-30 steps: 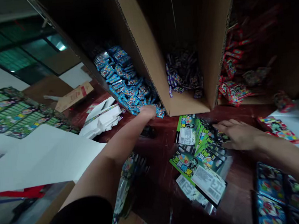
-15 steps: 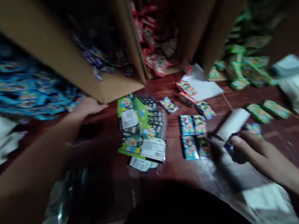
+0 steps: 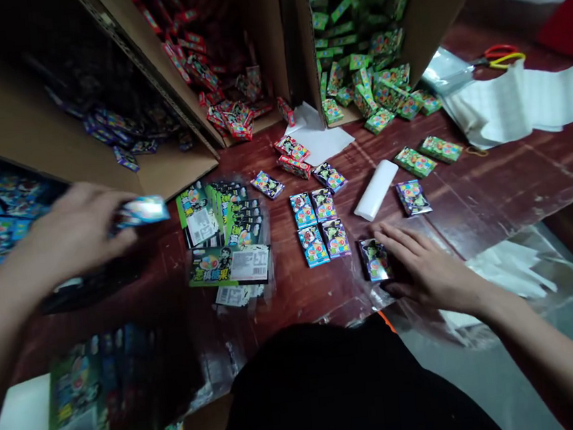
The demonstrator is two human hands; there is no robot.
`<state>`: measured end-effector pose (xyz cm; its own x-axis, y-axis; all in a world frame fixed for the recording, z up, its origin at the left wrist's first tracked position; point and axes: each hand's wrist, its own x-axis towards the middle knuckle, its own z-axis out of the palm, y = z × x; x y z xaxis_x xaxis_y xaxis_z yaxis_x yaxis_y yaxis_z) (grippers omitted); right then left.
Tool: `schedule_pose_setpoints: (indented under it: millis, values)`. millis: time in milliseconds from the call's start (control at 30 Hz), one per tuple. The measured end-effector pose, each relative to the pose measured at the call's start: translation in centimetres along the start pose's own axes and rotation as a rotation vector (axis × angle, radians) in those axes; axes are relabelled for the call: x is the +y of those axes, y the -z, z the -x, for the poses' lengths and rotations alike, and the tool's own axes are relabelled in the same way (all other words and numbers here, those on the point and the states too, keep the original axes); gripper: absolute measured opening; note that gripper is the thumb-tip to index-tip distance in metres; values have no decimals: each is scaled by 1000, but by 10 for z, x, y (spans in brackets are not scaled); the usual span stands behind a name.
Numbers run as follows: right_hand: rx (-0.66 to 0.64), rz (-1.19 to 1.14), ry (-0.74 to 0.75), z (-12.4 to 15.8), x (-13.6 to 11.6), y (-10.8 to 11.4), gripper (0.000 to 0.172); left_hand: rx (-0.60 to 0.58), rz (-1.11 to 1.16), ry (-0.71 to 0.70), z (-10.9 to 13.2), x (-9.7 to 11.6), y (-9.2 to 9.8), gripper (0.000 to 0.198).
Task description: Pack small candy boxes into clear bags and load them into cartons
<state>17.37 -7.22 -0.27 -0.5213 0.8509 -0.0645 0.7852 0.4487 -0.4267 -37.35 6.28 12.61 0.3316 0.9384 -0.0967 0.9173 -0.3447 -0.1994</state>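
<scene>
In my left hand (image 3: 85,232) is a small blue candy box (image 3: 144,211), pinched between thumb and fingers at the left, slightly blurred. My right hand (image 3: 423,260) has its fingertips and thumb at the edges of a purple-black candy box (image 3: 373,259) lying on the table. Just left of that box, two blue boxes (image 3: 313,245) and two purple boxes (image 3: 337,237) lie in a two-by-two block. Printed green-and-black candy bags (image 3: 231,265) are fanned out between my hands. More purple boxes (image 3: 267,184) and red boxes (image 3: 291,147) lie behind the block.
Tipped cardboard cartons at the back spill purple boxes (image 3: 113,133), red boxes (image 3: 230,116) and green boxes (image 3: 381,93). A white paper roll (image 3: 376,190) lies near two green boxes (image 3: 415,161). Scissors (image 3: 503,57) and white sheets (image 3: 498,106) are at the far right.
My left hand has come out from the pile of blue boxes with one box. My right hand has lowered a purple box to the table beside the block. The view has swung right.
</scene>
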Motion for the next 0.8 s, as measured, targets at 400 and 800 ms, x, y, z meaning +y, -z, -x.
schedule_pose_setpoints:
  millis: [400, 800]
  values:
    - [-110, -221, 231, -14, -42, -21, 75, 12, 430, -807, 42, 259, -48, 38]
    - [-24, -207, 204, -13, -57, -48, 108, -23, 708, -257, 68, 288, -82, 84]
